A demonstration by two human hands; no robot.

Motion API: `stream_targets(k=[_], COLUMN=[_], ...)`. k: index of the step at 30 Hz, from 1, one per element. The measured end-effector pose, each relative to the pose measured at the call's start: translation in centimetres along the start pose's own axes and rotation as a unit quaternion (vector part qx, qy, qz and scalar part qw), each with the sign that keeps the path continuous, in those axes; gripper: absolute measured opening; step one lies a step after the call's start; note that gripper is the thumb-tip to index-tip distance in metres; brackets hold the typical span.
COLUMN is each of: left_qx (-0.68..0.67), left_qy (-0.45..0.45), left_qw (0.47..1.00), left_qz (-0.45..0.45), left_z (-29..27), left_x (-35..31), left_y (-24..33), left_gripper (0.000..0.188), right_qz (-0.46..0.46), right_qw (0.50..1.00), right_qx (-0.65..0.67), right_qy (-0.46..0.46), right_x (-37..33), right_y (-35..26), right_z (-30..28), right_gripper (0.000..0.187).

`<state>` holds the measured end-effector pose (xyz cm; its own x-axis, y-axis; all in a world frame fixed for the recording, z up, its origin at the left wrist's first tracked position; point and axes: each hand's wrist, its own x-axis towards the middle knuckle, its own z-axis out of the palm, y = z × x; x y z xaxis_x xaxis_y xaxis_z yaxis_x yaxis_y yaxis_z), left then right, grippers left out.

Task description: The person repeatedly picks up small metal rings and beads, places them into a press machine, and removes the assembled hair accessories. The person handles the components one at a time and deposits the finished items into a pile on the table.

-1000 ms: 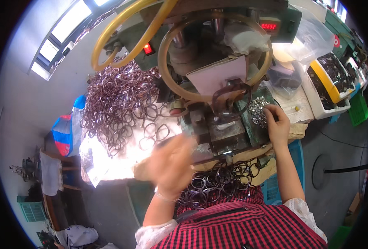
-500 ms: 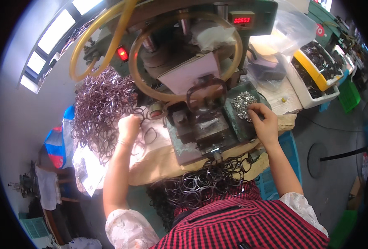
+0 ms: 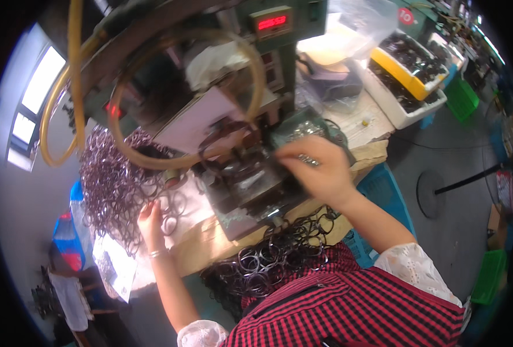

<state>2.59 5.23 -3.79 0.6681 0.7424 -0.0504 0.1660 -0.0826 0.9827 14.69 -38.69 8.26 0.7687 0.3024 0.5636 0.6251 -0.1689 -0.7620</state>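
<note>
My left hand [image 3: 150, 224] is at the right edge of a big heap of dark shiny rings [image 3: 109, 185]. Its fingers are curled together, and I cannot make out what is in them. In front of the press, my right hand [image 3: 321, 170] is pinched, fingertips beside the metal die block [image 3: 253, 184]. Whatever is between those fingertips is too small and blurred to name. Partly behind this hand lies a green tray [image 3: 279, 134] with small silvery metal pieces [image 3: 304, 130]. A dark ring [image 3: 229, 144] stands tilted at the die, apart from both hands.
More dark rings [image 3: 262, 260] lie on my lap below the table edge. A yellow hose [image 3: 126, 151] loops before the press. Farther right are a yellow-rimmed bin [image 3: 410, 74] on a white bin [image 3: 404, 115], a blue crate [image 3: 386, 194] and a black stand [image 3: 436, 188].
My right hand has left the small metal pieces in the tray and moved left toward the die. The left hand stays by the ring heap, its fist loosened a little. The whole view has shifted.
</note>
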Motion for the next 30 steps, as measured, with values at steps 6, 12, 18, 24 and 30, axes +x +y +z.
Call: stream_targets(k=[6, 12, 18, 24, 30], left_qx=[-0.076, -0.119, -0.123, 0.192, 0.15], left_qy=[-0.018, 0.054, 0.187, -0.08, -0.129], left_qw=[0.996, 0.982, 0.92, 0.786, 0.781], left_qz=[0.041, 0.137, 0.322, 0.582, 0.592], left_z=[3.1, 6.8, 8.0, 11.8, 15.5], left_x=[-5.6, -9.4, -14.0, -17.5, -15.5], left_y=[4.7, 8.5, 14.4, 17.5, 16.6], left_gripper=[0.026, 0.027, 0.028, 0.022, 0.023], right_qz=[0.106, 0.21, 0.254, 0.029, 0.045], right_qw=[0.98, 0.923, 0.905, 0.999, 0.943], right_qx=[0.165, 0.322, 0.342, -0.002, -0.329], right_qy=[0.033, 0.019, 0.011, -0.029, 0.003], right_x=[0.5, 0.6, 1.0, 0.8, -2.3], right_y=[0.6, -0.7, -3.9, -0.2, 10.0], right_z=[4.2, 4.9, 4.4, 1.0, -1.5], right_gripper=[0.028, 0.037, 0.038, 0.027, 0.019])
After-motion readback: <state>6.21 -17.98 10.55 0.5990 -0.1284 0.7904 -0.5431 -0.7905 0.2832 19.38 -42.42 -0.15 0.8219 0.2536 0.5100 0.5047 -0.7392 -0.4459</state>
